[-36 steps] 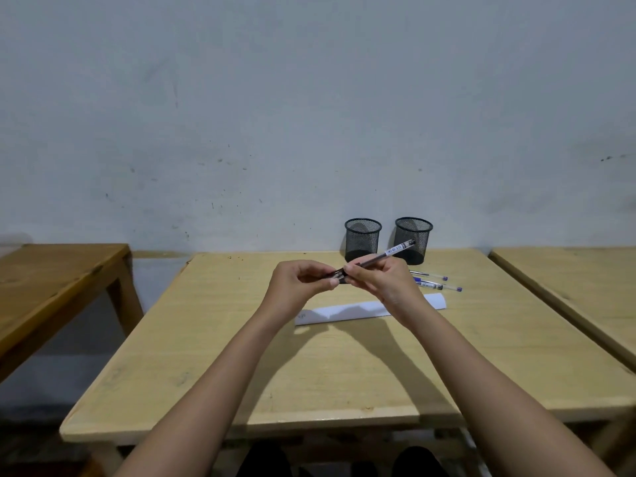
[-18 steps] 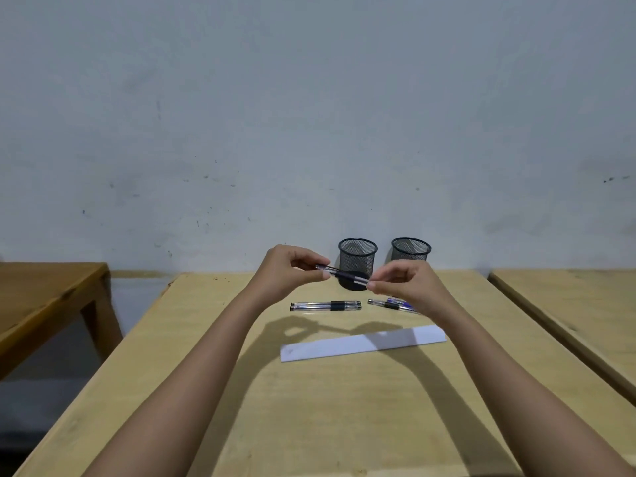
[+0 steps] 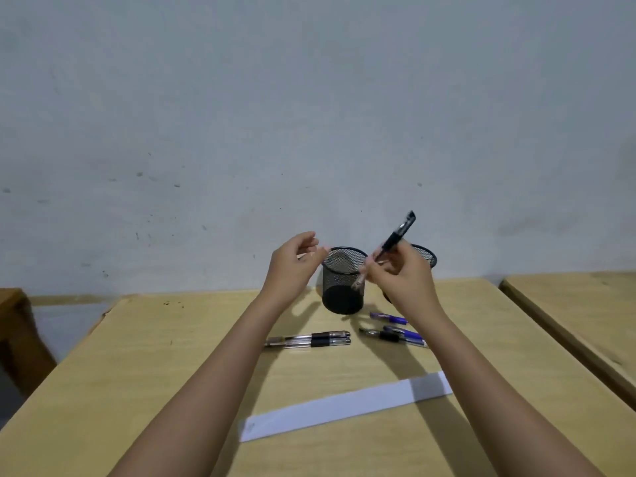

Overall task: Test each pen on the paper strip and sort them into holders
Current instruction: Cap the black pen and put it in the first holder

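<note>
Head view: a person's two bare arms reach over a wooden surface, with both hands up in front of the holders.
Right grip: fingers curled round a black pen.
Pen in hand: in the air and tilted, dark end up and to the right, clear end down in front of the left mesh holder. Can't tell if the tip is capped.
Left grip: raised just left of that holder's rim, fingers loosely curled. Can't tell if it pinches anything small.
Right mesh holder: mostly hidden behind the right grip.
Paper strip: flat on the surface near the person, well apart from the held pen, with nothing holding it down.
Loose pens: a black-grip pair in front of the left holder, blue pens to their right.
Risk 1: the pen sits by the holders rather than the strip. Dropping it in now means it gets sorted untested.
Risk 2: the low end is close to a light mesh holder. A careless swing could tip it.
Risk 3: the strip is loose, so a one-handed stroke could drag it. Pin it with the left grip.
Risk 4: a forearm coming down could roll the loose pens and mix the groups.
</note>
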### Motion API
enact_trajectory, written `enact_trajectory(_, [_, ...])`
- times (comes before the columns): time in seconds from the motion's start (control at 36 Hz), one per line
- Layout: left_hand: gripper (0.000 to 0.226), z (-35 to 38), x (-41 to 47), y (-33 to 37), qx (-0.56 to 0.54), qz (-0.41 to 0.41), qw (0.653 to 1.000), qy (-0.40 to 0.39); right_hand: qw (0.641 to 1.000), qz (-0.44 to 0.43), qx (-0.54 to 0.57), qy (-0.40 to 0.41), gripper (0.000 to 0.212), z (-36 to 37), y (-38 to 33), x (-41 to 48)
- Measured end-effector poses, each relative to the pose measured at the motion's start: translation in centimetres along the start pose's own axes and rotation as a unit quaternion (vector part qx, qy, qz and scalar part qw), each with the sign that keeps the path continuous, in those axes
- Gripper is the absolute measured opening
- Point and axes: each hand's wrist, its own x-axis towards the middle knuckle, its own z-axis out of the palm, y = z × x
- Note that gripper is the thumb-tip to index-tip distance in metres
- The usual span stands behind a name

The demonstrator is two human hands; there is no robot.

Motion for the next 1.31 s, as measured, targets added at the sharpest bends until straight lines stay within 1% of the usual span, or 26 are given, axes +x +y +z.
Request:
enact_trajectory(0.08, [0.07,1.3,0.4,-3.2,0.043,-0.035,0.998,-0.032,0.999,-0.02,0.026,0.024,0.024,0.4,0.5,1.2])
enact_trajectory(0.14, [0.077,2.2,0.6,-4.6,0.074,-0.04,0.995,-0.045,0.998,-0.038,0.022,0.041,0.021,0.9,1.0,2.0])
enact_trajectory(0.22, [0.067,3.2,1.0,-5.7,0.067,-0.034,0.996,-0.057,0.998,-0.045,-0.02,0.043,0.011,1.7,2.2,3.0])
enact_trajectory(0.33, [0.072,4.0,1.5,-6.3,0.041,-0.036,0.997,-0.051,0.992,-0.062,-0.112,0.013,0.004,2.2,3.4,3.9])
enact_trajectory(0.44, [0.068,4.3,1.8,-6.2,-0.004,-0.036,0.998,-0.058,0.984,-0.077,-0.161,-0.02,0.009,2.4,3.8,4.4])
enact_trajectory(0.67, [0.063,4.5,1.9,-6.3,-0.045,-0.038,0.997,-0.052,0.966,-0.07,-0.216,-0.125,0.018,2.2,2.8,4.9])
enact_trajectory(0.81, [0.064,4.5,2.0,-6.3,-0.043,-0.037,0.997,-0.053,0.967,-0.054,-0.2,-0.147,0.014,1.9,2.5,5.0])
enact_trajectory(0.92, [0.064,4.3,2.0,-6.2,-0.034,-0.043,0.997,-0.059,0.978,-0.038,-0.157,-0.13,0.026,1.6,2.7,4.7])
enact_trajectory(1.03, [0.057,3.2,1.5,-5.8,0.047,-0.041,0.995,-0.08,0.984,-0.035,-0.143,-0.102,0.038,1.2,3.1,3.9])
enact_trajectory(1.11, [0.062,1.5,0.2,-5.7,0.132,-0.046,0.985,-0.098,0.993,-0.01,-0.109,-0.053,0.041,0.9,3.6,2.8])
enact_trajectory(1.22, [0.062,-2.0,-2.9,-6.5,0.245,-0.041,0.96,-0.128,0.997,-0.002,-0.072,0.001,0.03,1.0,4.0,0.1])
enact_trajectory(1.28, [0.06,-4.0,-4.8,-7.0,0.284,-0.041,0.948,-0.14,0.997,0.001,-0.078,-0.017,0.022,1.6,4.0,-1.6])
enact_trajectory(1.31, [0.058,-4.9,-5.7,-7.3,0.305,-0.043,0.939,-0.153,0.995,0.009,-0.088,-0.044,0.018,2.0,4.0,-2.5])
